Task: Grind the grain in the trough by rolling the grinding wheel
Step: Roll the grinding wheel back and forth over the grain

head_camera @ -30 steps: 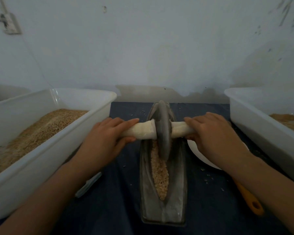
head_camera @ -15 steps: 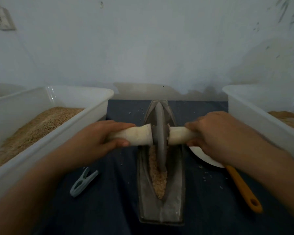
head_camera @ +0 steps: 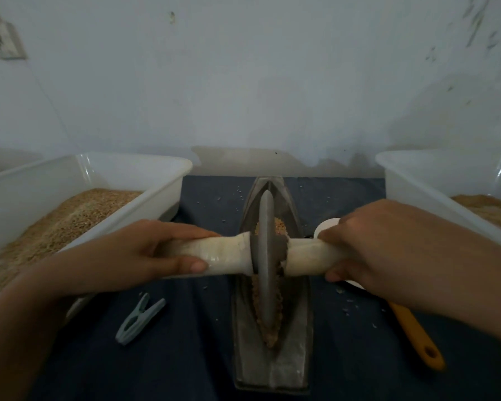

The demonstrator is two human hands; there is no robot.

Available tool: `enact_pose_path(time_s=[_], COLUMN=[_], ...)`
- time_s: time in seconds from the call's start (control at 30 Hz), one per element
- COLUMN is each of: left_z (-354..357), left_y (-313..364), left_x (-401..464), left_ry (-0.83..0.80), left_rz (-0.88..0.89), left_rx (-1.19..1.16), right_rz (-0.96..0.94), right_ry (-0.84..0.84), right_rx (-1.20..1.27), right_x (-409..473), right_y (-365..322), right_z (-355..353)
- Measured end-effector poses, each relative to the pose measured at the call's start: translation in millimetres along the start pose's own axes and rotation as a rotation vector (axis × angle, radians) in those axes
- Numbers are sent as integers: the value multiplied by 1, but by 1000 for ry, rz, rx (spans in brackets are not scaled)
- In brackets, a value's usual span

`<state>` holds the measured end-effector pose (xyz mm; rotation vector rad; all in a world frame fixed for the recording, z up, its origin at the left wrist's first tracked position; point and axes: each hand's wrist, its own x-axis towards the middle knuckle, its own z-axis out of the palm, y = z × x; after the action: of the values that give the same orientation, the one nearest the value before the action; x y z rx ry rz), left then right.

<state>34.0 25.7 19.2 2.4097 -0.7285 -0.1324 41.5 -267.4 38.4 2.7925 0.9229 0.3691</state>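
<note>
At centre frame the left hand wraps the left end of the pale handle, fingers over the top and thumb curled underneath, gripping it fully. From 3 o'clock the right hand closes round the handle's right end the same way, fingers curled tight with the thumb tip showing below. The wheel stands upright on the handle between the two hands, its lower edge down in the trough, which runs from 12 to 6 o'clock on the dark cloth. Grain lies along the groove on both sides of the wheel, with a little visible just past it toward 12.

Against half a second ago, the wheel sits nearer the 6 o'clock end of the trough, so less grain shows in front of it and some now shows behind. Both hands keep their grip.

Counted: two hands, one wheel, one trough. Two white tubs hold grain, one tub at 9 o'clock and the other tub at 3. One grey peg lies at 7 o'clock, apart from the trough. One scoop with an orange grip lies at 4 o'clock, its white bowl mostly hidden under the right hand. Loose grains dot the cloth.
</note>
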Motion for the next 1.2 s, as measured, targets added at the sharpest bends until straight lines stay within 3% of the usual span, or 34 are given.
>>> enact_pose_path(time_s=[0.1,0.23,0.3,0.37,0.53,0.67,0.8,0.97,1.03,1.1,1.2], left_z=[7,30,36,33,13,2,10,39,41,34,17], left_y=[0,-8,-12,-13,-9,-4,0,-8,-11,-10,-10], left_x=[6,24,29,29,12,3,8,28,30,27,16], left_ry=[103,399,467,454,197,35,162,495,499,451,248], left_rz=[-29,-8,46,47,-3,8,-19,-13,19,26,-18], left_rx=[59,400,537,523,95,47,106,546,569,433,160], right_rz=[15,149,172,136,-15,-40,24,172,170,118,6], right_ry=[81,206,215,197,59,11,51,226,234,227,119], right_rx=[-7,-31,-19,-19,-92,-47,22,-16,3,-9,-71], right_x=[9,28,31,30,15,4,13,30,30,27,20], right_y=[0,6,11,13,4,-2,3,11,13,12,8], right_z=[11,43,49,47,21,3,13,53,55,49,31])
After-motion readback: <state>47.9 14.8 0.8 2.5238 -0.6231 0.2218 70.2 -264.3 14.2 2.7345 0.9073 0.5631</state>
